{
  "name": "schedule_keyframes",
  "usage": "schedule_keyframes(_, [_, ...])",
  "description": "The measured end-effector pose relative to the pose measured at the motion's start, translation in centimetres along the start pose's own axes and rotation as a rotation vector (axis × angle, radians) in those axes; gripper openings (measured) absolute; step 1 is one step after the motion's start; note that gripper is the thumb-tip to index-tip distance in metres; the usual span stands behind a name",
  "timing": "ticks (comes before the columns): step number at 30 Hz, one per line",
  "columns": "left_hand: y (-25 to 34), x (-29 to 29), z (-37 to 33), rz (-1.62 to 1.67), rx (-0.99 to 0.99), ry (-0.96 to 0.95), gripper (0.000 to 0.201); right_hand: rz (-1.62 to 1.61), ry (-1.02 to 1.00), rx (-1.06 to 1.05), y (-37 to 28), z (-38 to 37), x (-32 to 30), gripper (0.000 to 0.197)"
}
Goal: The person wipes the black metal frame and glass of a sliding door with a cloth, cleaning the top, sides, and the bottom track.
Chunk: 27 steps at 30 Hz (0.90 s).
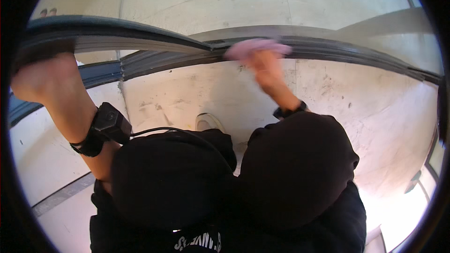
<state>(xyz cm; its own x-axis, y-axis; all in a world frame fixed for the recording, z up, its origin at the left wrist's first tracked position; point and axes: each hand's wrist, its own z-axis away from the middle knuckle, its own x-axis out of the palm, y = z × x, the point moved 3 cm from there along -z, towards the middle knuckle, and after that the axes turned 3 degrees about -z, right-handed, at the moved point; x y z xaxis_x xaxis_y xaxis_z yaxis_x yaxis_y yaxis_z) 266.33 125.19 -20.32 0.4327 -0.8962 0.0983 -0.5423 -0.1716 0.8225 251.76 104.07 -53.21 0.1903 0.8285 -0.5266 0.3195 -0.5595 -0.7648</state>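
My right hand (267,70) is closed on a pink cloth (257,48), pressing it onto the dark sliding-door track (178,59) along the floor. Both the cloth and that hand are blurred by motion. At the far left, my left hand (49,77) is against the dark frame of a door panel (126,30). Its fingers are lost in shadow and blur at the frame, so their grip does not show. The panel's lower edge runs from my left hand toward the cloth and meets the track just left of it.
Pale, scuffed floor tiles (328,98) lie on my side of the track, with more tiled floor (225,4) beyond. My bent knees (300,164) and one light shoe (209,122) are close below the track. A black cable (161,129) runs from a box on my left wrist (111,122).
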Motion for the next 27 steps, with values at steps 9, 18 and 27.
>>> schedule_keyframes(9, [-0.1,-2.4,-1.4,0.088,-0.161,0.016,0.039,0.849,-0.033,-0.855,-1.0,-3.3,15.7,0.041])
schedule_keyframes(18, [-2.9,-6.1,-7.1,0.261,-0.218,-0.323,0.039,0.728,-0.199,-0.429,4.1,0.4,4.8,0.021])
schedule_keyframes(27, [-3.0,-7.5,-8.1,0.195,-0.213,-0.179,0.036,1.483,-0.278,0.474,17.8,10.7,-20.2,0.020])
